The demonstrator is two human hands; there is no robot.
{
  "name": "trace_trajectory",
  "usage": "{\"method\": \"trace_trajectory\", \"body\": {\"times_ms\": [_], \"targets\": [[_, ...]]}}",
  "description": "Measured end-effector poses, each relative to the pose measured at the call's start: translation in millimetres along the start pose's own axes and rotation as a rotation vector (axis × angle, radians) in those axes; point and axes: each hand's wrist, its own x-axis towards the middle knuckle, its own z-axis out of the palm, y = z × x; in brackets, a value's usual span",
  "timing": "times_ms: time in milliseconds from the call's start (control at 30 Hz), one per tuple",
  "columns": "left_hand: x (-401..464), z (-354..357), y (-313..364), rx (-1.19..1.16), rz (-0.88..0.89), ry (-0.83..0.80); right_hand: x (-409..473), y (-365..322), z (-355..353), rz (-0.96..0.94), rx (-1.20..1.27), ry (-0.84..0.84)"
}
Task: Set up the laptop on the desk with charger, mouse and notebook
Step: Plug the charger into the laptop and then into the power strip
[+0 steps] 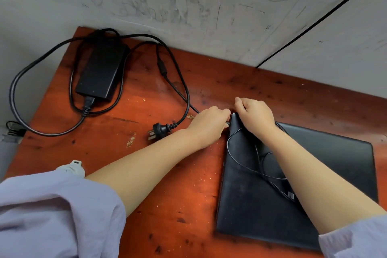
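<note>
A closed black laptop (pixel 339 174) lies on the red-brown wooden desk (pixel 167 184) at the right. My left hand (pixel 209 120) pinches the thin charger cable's plug end against the laptop's far left corner. My right hand (pixel 256 114) grips that same corner from above. The black charger brick (pixel 100 71) sits at the desk's far left, its cords looped around it. The wall plug (pixel 158 131) lies loose on the desk. A thin black mouse cable (pixel 247 165) with a USB end (pixel 290 195) lies coiled on the laptop lid; the mouse is hidden under my right forearm.
A scuffed grey wall (pixel 209 6) runs right behind the desk. A black cable (pixel 320 19) crosses the wall diagonally at the right. A small white object (pixel 73 167) peeks from behind my left sleeve near the desk's left edge.
</note>
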Motion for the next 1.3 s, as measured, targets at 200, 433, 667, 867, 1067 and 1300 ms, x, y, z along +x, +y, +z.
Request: {"method": "trace_trajectory", "body": {"times_ms": [200, 433, 667, 867, 1067, 1300], "targets": [[-3.4, 20.1, -4.8, 0.114, 0.021, 0.137, -7.6, 3.0, -5.1, -0.123, -0.030, -0.058], [-40.2, 12.5, -0.9, 0.095, -0.040, 0.192, -21.4, -38.9, -18.3, -0.072, 0.076, 0.012], [-151.7, -7.6, -37.8, 0.109, -0.068, 0.459, -61.0, -115.1, 35.9, 0.291, 0.604, -0.220], [-239.8, -7.6, -88.0, 0.171, -0.427, 0.637, -63.2, -147.7, 74.7, 0.546, 0.985, -0.340], [-298.6, 13.7, -121.7, 0.176, -0.933, 0.613, -65.0, -190.1, 77.5, 0.335, 0.960, -0.469], [-302.7, 23.5, -131.7, 0.168, -0.971, 0.674, -98.3, -267.7, 81.2, -0.330, 0.729, -0.588]]}}
